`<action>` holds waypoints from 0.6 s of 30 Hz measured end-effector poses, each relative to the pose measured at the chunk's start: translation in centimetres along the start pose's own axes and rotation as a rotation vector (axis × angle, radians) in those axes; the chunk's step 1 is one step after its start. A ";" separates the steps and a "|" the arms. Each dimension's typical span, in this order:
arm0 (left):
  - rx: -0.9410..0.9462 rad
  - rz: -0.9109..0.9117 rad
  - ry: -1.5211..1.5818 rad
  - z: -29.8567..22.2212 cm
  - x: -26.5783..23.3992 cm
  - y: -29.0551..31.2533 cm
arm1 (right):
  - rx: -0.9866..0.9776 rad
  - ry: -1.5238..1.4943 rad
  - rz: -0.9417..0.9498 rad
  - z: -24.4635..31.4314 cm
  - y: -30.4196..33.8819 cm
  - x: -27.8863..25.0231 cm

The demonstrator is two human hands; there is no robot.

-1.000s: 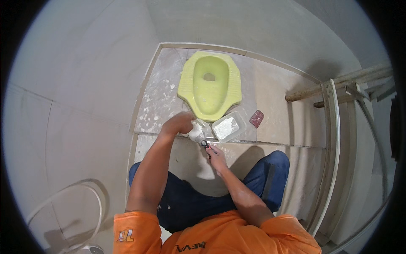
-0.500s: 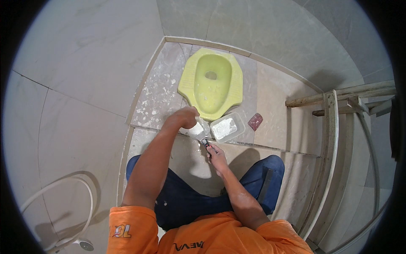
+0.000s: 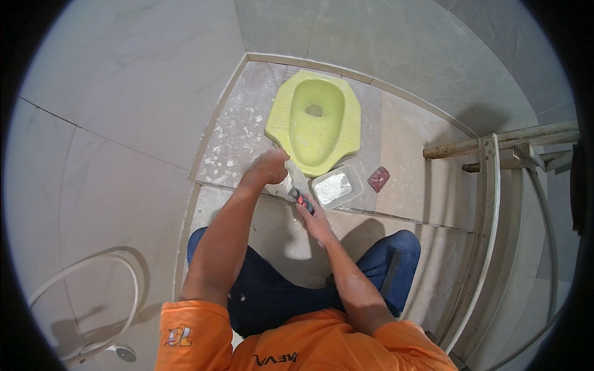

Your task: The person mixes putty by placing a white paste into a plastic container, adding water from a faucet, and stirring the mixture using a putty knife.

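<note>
My left hand (image 3: 270, 166) is closed on the edge of a translucent plastic piece (image 3: 293, 177) smeared with white, perhaps a bag or thin tub; its exact kind is unclear. In my right hand (image 3: 315, 219) is a small tool with a black and red handle (image 3: 303, 201). Its working end meets the lower part of the plastic piece. Just to the right, a clear plastic tub (image 3: 357, 189) holds white paste or powder. A yellow-green squat toilet pan (image 3: 279, 117) is set in the floor beyond both hands.
Right of the tub lies a dark red piece (image 3: 378, 179). White splashes mark the tiles (image 3: 229, 145) left of the pan. A wooden frame (image 3: 489, 204) stands at the right. A white hose (image 3: 133, 278) with a shower head (image 3: 125, 353) is at lower left. A step edge (image 3: 396, 214) crosses before me.
The tool's handle has turned in my right hand, and its end has moved slightly left against the plastic piece. The plastic piece is now tilted narrower. The whole view has shifted a little.
</note>
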State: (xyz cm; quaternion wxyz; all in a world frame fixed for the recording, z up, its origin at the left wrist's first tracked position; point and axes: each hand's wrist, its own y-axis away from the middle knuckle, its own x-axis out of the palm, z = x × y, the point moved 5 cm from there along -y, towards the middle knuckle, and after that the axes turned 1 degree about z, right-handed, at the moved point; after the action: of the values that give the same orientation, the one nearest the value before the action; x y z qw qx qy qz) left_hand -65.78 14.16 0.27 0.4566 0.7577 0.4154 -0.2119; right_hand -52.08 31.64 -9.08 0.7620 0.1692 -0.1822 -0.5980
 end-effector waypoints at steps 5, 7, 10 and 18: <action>0.030 -0.227 0.051 0.4 -1.9 1.3 | -0.079 0.247 0.118 2.6 -3.2 0.6; 0.105 -0.274 0.039 0.6 -1.8 1.2 | -0.325 0.588 -0.123 2.8 -4.9 -0.2; 0.191 -0.528 0.166 3.2 -2.0 1.1 | -0.279 0.868 -0.227 4.3 -5.9 1.2; -0.164 -0.383 0.372 4.5 -3.6 3.3 | -0.245 0.674 -0.268 5.4 -7.4 2.8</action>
State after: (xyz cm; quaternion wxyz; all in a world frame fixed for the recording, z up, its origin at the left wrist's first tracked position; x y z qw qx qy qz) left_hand -64.85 7.96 2.24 0.3839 0.6518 0.6435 -0.1170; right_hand -60.34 27.06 -7.61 0.7086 0.2861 0.1751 -0.6208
